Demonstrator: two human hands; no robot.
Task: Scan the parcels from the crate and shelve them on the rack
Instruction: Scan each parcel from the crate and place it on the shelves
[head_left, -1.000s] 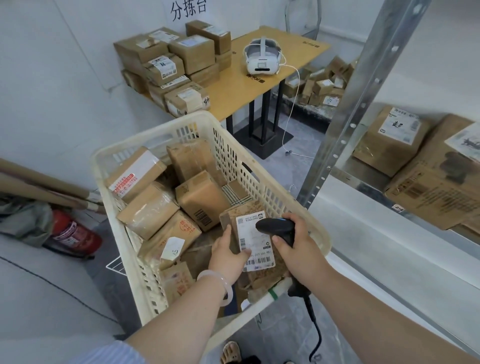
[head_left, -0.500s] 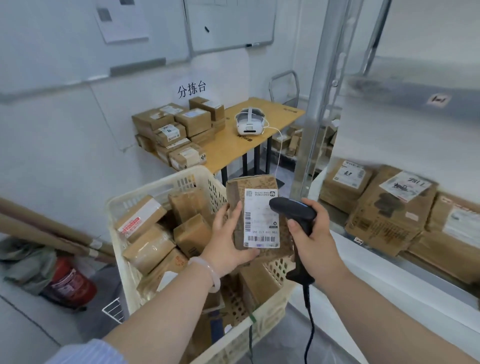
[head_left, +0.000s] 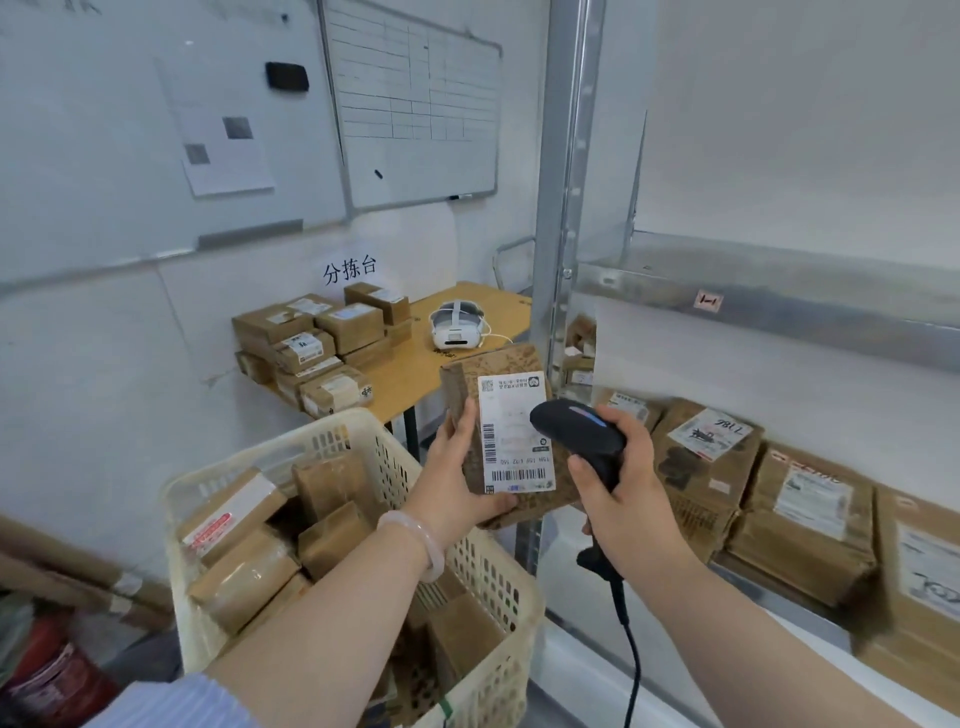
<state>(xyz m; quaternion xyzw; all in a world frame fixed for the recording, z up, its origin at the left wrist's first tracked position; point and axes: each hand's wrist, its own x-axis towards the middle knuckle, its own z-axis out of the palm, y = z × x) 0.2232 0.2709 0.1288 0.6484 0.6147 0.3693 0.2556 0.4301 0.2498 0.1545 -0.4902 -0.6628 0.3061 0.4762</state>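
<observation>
Rack (head_left: 563, 208) stands right of my fingers (head_left: 631, 434); shelved parcels (head_left: 706, 467) there run off frame, blurry. Crate (head_left: 493, 582) sits below left hand (head_left: 454, 493), its front hidden by my arm (head_left: 332, 623). Parcel (head_left: 519, 364), up above crate: brown, crumpled, white label (head_left: 514, 431) w/ barcodes facing me, text unreadable; left fingers (head_left: 462, 431) grip it. Right hand (head_left: 623, 493) grips scanner (head_left: 576, 436), nose overlapping label's right edge.

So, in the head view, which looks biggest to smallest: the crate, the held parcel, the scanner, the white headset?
1. crate
2. held parcel
3. scanner
4. headset, smallest as seen, but it sits farther back on the table, so its true size against the scanner is unsure.
</observation>
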